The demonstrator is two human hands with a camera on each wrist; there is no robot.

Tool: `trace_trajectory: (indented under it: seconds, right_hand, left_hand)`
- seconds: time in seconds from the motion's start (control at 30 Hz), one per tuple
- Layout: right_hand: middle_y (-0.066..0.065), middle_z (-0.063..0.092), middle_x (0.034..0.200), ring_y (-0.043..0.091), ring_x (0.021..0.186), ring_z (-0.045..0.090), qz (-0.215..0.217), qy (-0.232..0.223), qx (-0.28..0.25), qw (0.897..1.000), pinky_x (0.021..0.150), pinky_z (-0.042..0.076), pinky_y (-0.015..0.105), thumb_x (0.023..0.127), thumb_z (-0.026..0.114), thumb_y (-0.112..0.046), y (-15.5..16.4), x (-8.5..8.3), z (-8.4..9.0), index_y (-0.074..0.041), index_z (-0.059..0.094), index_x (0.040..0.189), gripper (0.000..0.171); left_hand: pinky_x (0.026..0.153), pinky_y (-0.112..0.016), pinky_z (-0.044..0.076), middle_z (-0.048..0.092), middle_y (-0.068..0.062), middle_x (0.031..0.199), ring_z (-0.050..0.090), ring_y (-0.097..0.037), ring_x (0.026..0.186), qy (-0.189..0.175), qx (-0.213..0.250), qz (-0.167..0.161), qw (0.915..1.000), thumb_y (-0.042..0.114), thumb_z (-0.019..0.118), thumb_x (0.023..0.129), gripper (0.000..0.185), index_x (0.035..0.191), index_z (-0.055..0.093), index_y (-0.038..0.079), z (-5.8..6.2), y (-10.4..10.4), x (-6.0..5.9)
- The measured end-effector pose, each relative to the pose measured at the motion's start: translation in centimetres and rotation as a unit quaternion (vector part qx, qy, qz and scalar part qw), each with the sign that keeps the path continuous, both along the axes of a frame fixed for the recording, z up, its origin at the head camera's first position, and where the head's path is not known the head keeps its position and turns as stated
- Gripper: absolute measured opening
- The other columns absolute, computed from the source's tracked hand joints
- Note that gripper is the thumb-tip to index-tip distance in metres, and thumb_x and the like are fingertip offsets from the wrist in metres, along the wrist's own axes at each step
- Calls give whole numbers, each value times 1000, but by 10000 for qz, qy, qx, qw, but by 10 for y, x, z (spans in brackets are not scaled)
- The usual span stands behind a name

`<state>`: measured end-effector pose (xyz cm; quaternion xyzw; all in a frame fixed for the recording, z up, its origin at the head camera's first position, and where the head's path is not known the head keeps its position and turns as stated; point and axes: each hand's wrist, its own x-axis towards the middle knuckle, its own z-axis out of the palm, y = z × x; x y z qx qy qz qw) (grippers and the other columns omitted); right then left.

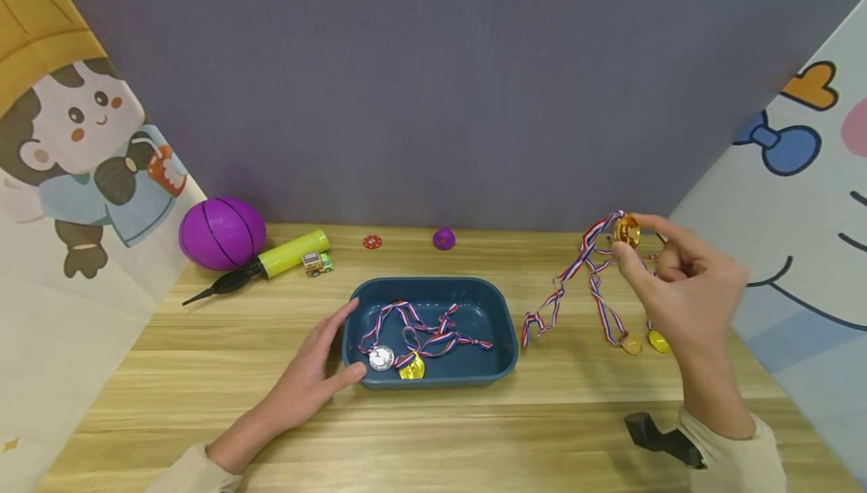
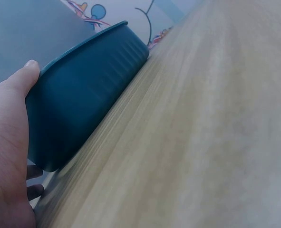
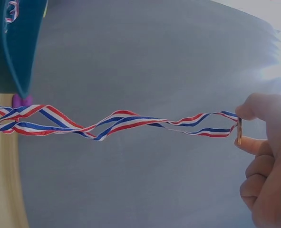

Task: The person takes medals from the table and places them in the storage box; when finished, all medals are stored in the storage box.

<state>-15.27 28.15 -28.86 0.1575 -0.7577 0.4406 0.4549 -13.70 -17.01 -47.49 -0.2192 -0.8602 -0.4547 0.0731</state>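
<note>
A purple ball (image 1: 221, 232) with black lines lies on the wooden tabletop (image 1: 203, 372) at the far left, against the grey back wall (image 1: 433, 86). Touching the ball's right side lies a hand pump (image 1: 260, 267) with a yellow-green barrel and a black nozzle end. Just right of the pump's barrel stands a small toy truck (image 1: 317, 263). Farther right from the ball, along the wall, lie a small red disc (image 1: 372, 241) and then a small purple knob-like piece (image 1: 443, 238). Left of the ball hangs a cartoon girl panel (image 1: 74, 154); opposite stands a cartoon face panel (image 1: 799, 199).
</note>
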Motion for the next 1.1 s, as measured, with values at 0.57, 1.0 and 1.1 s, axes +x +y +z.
trace_trajectory:
  seconds: [0.57,1.0,1.1]
  right_hand:
    - [-5,24,56,4,55,16,191,351,-262,9989,51,8,24,80,84,10,-29,-4,33,14,81,110,29]
    - [-2,23,58,7,56,16,764,433,-9,9961,51,10,22,80,88,9,-62,-8,43,8,84,112,33]
    - [0,24,58,8,56,17,884,269,262,9954,52,13,21,79,89,11,-66,-9,30,5,84,113,35]
  left_hand:
    - [116,-87,31,36,-18,177,38,-54,156,27,-37,-11,10000,30,81,100,96,178,25,31,-1,0,-1]
    - [116,-87,31,36,-18,177,38,-55,156,5,-26,23,10000,30,80,100,95,178,26,31,0,0,0]
    - [115,-88,31,36,-19,177,38,-55,156,36,-43,14,10000,31,80,100,95,178,26,30,0,1,-1]
